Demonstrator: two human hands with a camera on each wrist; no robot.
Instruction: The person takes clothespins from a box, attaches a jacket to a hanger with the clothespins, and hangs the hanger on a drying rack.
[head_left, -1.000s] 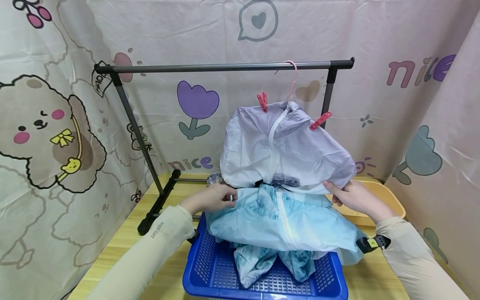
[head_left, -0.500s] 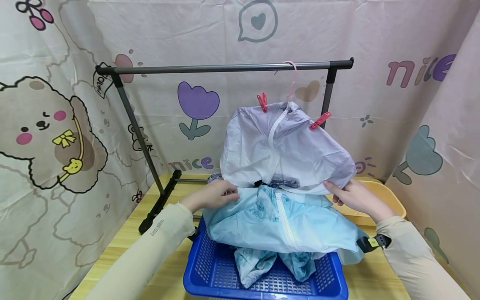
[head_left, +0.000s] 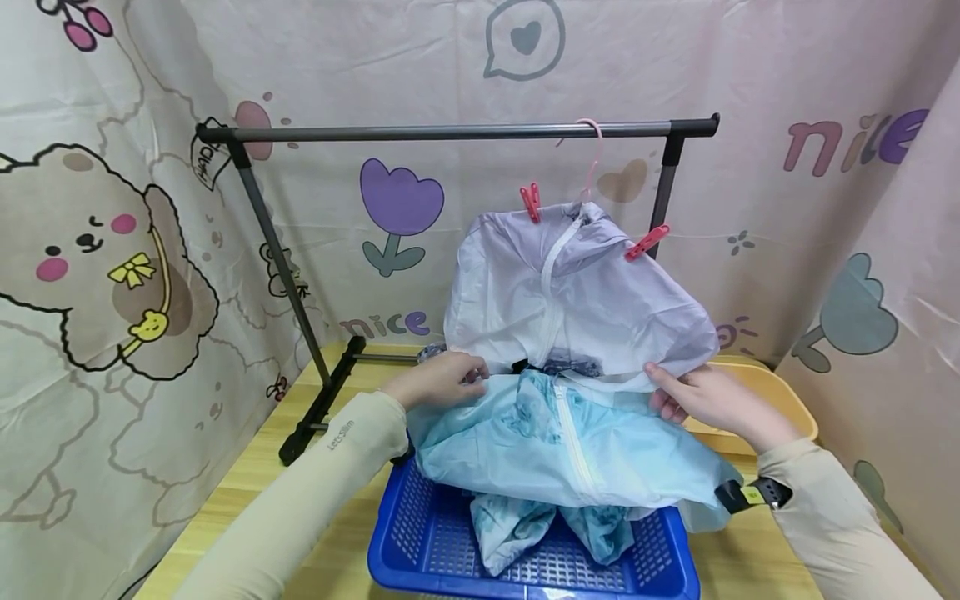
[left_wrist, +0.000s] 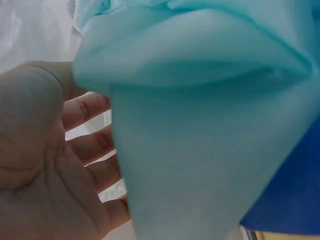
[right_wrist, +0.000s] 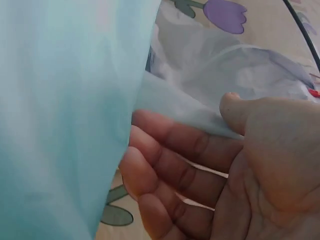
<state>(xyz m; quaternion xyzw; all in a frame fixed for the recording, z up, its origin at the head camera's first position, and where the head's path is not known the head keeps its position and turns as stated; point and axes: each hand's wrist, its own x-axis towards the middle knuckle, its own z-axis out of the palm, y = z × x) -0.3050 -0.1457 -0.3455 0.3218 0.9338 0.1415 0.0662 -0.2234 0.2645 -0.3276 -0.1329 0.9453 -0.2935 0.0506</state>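
A lavender zip-front jacket (head_left: 510,258) hangs from a pink hanger (head_left: 592,167), with red clothespins (head_left: 531,202) at both shoulders. Directly below its hem spreads a light blue zip-front jacket (head_left: 495,454) with teal-patterned cloth showing at its top. My left hand (head_left: 446,379) holds the blue jacket's upper left edge; in the left wrist view the thumb tip is hidden by a fold and the fingers (left_wrist: 92,145) pass behind the cloth. My right hand (head_left: 701,396) pinches the lavender jacket's lower right edge between thumb and forefinger, while its other fingers curl beneath.
A blue basket (head_left: 382,554) stands below the blue jacket, with teal-patterned cloth (head_left: 510,529) hanging over it. The dark metal rack (head_left: 390,133) spans the back of the wooden table (head_left: 217,517). Behind my right hand sits a yellow tray (head_left: 787,400).
My left hand has moved slightly up and to the right at the cloth's edge. My right hand keeps its hold. The head view has shifted a little.
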